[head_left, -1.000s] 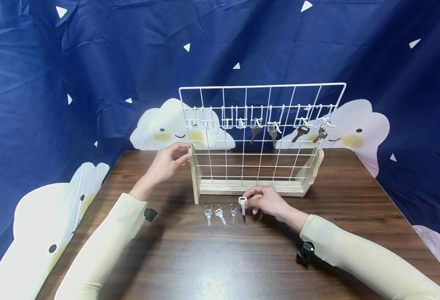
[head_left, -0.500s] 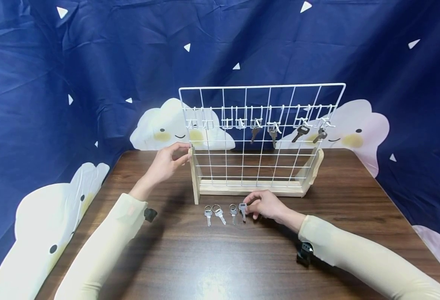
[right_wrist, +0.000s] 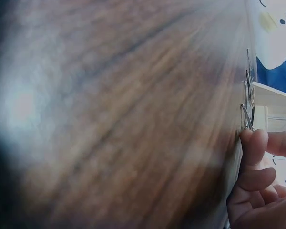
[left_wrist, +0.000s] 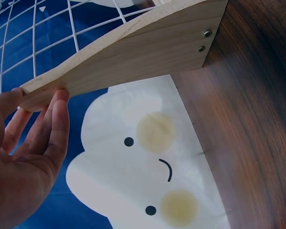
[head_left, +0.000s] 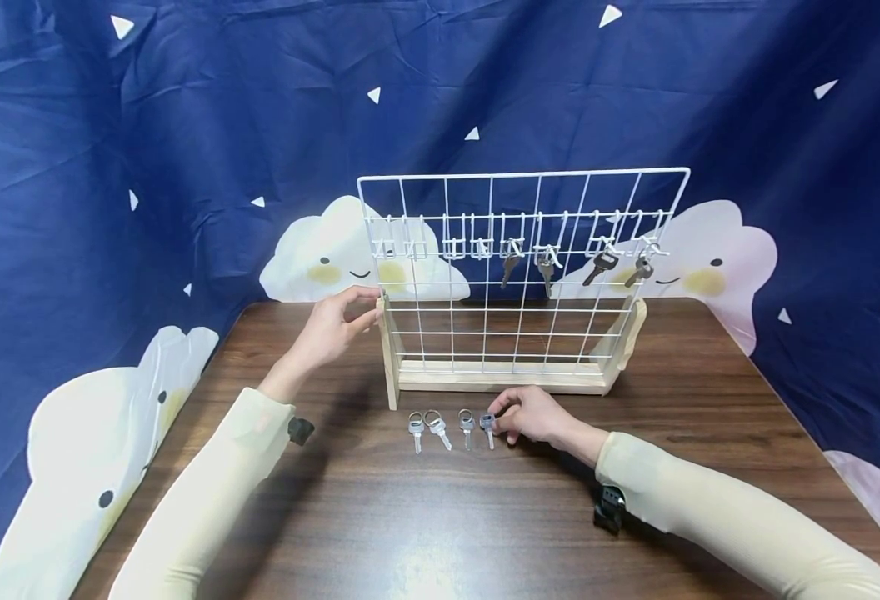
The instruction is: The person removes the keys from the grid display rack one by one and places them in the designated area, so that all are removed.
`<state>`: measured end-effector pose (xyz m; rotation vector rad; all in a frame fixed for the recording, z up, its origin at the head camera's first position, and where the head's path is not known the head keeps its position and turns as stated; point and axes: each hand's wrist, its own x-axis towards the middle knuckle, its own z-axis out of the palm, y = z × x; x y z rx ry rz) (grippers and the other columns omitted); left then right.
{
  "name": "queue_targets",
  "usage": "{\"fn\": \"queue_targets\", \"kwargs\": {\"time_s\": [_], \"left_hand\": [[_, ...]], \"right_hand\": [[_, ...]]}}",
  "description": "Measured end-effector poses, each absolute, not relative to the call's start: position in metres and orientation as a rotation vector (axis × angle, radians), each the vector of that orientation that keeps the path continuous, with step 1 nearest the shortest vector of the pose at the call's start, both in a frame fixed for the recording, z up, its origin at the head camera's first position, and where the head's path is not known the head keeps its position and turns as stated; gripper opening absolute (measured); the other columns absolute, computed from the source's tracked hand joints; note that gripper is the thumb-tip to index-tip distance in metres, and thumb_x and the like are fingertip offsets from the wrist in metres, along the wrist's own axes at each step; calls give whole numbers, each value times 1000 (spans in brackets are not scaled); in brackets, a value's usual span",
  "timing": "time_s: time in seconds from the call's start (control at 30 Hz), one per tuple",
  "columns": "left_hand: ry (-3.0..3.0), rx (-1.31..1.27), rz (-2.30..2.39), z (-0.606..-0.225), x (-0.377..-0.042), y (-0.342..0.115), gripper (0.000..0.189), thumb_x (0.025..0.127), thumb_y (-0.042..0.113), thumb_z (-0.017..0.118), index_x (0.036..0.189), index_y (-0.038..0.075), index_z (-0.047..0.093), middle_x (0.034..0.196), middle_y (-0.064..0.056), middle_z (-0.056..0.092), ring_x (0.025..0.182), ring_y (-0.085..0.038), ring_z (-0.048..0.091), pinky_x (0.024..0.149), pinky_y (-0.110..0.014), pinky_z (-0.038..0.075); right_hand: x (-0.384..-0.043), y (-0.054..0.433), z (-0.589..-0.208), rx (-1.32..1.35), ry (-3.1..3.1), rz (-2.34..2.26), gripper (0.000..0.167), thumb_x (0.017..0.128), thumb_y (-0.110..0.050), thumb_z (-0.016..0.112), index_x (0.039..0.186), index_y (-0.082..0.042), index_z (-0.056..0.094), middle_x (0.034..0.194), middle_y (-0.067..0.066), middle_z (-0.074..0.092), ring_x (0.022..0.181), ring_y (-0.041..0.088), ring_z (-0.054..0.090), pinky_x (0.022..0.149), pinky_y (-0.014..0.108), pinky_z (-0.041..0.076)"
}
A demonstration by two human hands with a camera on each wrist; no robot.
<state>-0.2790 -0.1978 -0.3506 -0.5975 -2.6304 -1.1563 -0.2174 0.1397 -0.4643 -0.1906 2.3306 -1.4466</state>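
My right hand [head_left: 536, 414] is low over the table and pinches a silver key [head_left: 489, 437] by its head end, its blade pointing toward me. In the right wrist view the thumb and a finger [right_wrist: 250, 143] meet at the key, close to the tabletop. Three more silver keys, one of them here [head_left: 467, 427], lie in a row to its left, each with a ring. My left hand [head_left: 327, 329] grips the upper end of the rack's left wooden side panel [left_wrist: 133, 57], thumb on one face and fingers on the other.
A white wire grid rack [head_left: 522, 172] on a wooden base [head_left: 500, 382] stands at the back of the brown table [head_left: 335, 517]. White hooks [head_left: 482, 247] line it; several keys hang on the right-hand ones, including a dark-headed key [head_left: 602, 265]. Behind hangs a blue cloth [head_left: 222, 108].
My right hand has come down and slightly toward me, and the key in it has gone from upright above the table to low beside the other keys. My left hand has stayed put.
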Motion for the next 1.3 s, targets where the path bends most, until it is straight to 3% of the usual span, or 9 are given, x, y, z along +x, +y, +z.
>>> {"fn": "queue_targets", "kwargs": {"time_s": [0.4,1.07,1.3], "left_hand": [[-2635,-595,-1149,-350,-279,-198,33,97,24,67,128,13,64,125,-8,71,84,-21,76,81,-36,60],[-2624,-620,-1163,-352,-282,-199,32,96,22,68,127,12,64,123,-10,72,87,-24,76,77,-33,61],[-2631,-608,-1141,-351,-281,-197,32,97,23,68,127,13,64,123,-9,72,87,-22,76,79,-33,60]], "right_hand": [[-219,144,-464,-162,2351,-1389,17,83,-8,75,98,-2,71,67,0,72,50,11,60,38,19,31],[-221,158,-444,-239,2338,-1463,28,85,-11,75,109,1,69,77,11,74,57,15,64,41,22,36],[-219,161,-429,-257,2377,-1502,33,85,-14,76,112,2,68,73,7,73,57,13,62,41,21,34]]}}
